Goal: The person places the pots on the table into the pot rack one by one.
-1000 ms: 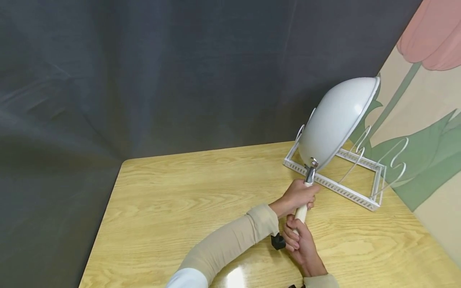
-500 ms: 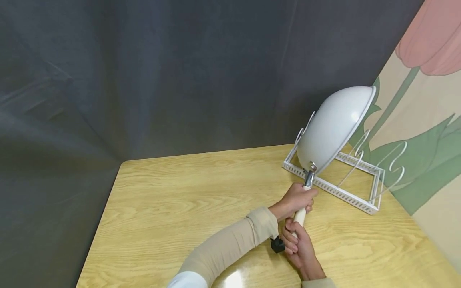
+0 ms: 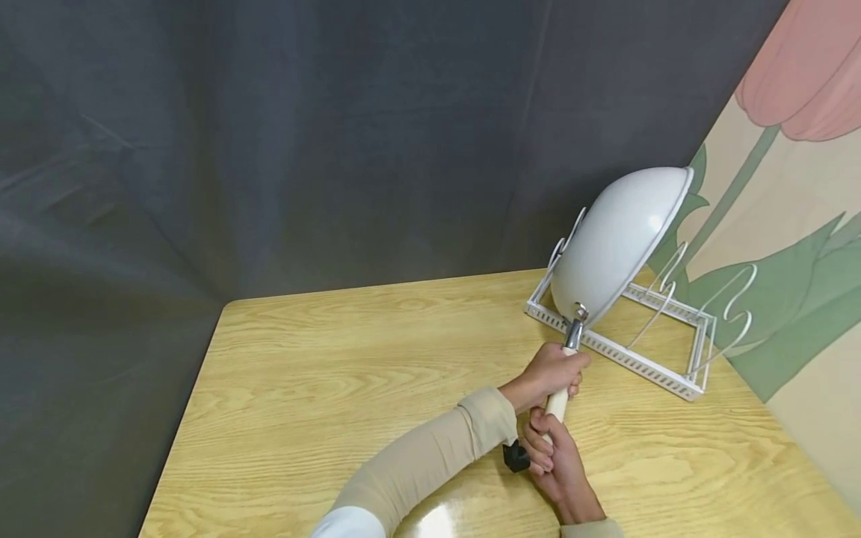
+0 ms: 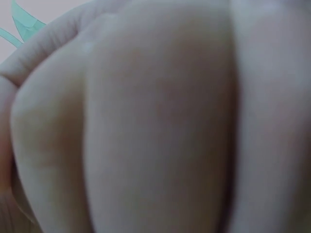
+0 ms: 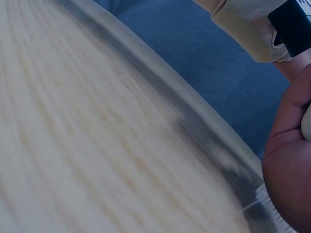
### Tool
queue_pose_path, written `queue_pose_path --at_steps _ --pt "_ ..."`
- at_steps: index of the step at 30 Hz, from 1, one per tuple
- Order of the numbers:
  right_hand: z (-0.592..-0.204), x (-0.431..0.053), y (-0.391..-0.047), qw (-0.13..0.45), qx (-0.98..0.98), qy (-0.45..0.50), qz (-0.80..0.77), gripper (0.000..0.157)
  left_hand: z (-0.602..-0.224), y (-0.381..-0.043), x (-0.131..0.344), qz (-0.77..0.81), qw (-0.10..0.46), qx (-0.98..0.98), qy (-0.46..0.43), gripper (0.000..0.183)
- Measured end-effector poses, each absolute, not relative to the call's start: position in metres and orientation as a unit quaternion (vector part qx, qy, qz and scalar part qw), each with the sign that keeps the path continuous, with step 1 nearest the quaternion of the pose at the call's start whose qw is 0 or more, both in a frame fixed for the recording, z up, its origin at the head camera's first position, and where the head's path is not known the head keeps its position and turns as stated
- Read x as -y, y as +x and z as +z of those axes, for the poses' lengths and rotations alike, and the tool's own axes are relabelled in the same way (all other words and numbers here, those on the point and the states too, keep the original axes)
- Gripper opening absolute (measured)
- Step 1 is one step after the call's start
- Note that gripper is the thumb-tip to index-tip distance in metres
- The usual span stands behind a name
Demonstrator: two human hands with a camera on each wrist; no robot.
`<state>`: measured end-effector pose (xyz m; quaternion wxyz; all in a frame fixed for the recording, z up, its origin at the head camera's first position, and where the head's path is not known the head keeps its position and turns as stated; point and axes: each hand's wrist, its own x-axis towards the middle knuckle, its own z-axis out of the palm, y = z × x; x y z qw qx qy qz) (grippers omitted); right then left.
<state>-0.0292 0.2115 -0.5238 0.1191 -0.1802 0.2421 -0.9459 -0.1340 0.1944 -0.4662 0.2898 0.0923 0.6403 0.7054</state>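
A wok [image 3: 615,239] with a pale grey outside stands tilted on its side, its rounded base toward the left, over the left part of a white wire rack [image 3: 642,362]. Whether its rim bears on the rack is hard to tell. My left hand [image 3: 553,370] grips the cream handle [image 3: 557,403] just below the metal collar. Lower down, my right hand [image 3: 560,463] is wrapped round the handle's end. Blurred curled fingers of the left hand [image 4: 160,121] fill the left wrist view. In the right wrist view, part of the right hand [image 5: 291,160] shows with the handle end [image 5: 306,124].
The rack stands on a wooden table [image 3: 336,359] near its right back corner, with curved wire dividers [image 3: 740,314] on its right side. A dark curtain [image 3: 377,149] hangs behind. A wall with painted flowers [image 3: 800,246] borders the right.
The wok has come down a little and slightly left, lower over the rack. Both hands have kept their grip and moved with the handle. The view has shifted a bit.
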Motion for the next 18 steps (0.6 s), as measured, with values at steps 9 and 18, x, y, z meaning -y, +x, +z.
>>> queue_pose_path --at_steps 9,18 --pt "-0.5247 -0.2119 -0.0294 0.112 -0.240 -0.166 -0.950 0.038 -0.4649 -0.1340 -0.1953 0.711 0.289 -0.636 0.082 0.020" --pt "-0.5235 -0.2127 -0.0320 0.105 -0.256 -0.147 -0.949 0.040 -0.4643 -0.1367 -0.1959 0.703 0.287 -0.645 0.080 0.021"
